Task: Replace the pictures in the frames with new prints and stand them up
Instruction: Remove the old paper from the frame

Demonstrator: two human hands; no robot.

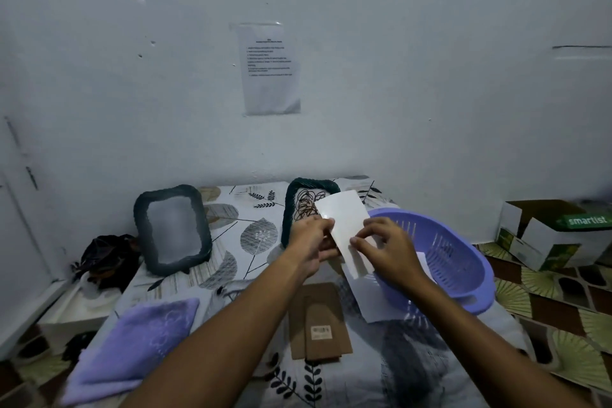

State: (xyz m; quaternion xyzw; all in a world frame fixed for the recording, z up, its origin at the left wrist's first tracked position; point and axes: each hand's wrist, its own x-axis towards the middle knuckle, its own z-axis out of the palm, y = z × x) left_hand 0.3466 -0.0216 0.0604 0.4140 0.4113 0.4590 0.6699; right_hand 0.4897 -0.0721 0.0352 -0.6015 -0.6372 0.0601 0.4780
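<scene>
Now both hands pinch the print.
Left hand point(309, 243) and right hand point(385, 247) grip the white print point(346, 225), its long axis pointing toward the dark frame point(289, 209) just behind.

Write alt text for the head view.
Both hands, left hand and right hand, hold a white print above a leaf-patterned table. Two dark frames stand behind it, beside a purple basket, brown backing boards and a purple cloth.

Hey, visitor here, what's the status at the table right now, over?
Left hand and right hand both pinch a white print above the table. Two dark frames stand behind: left one blank, right one shows a scribble. Nothing blocking.
</scene>
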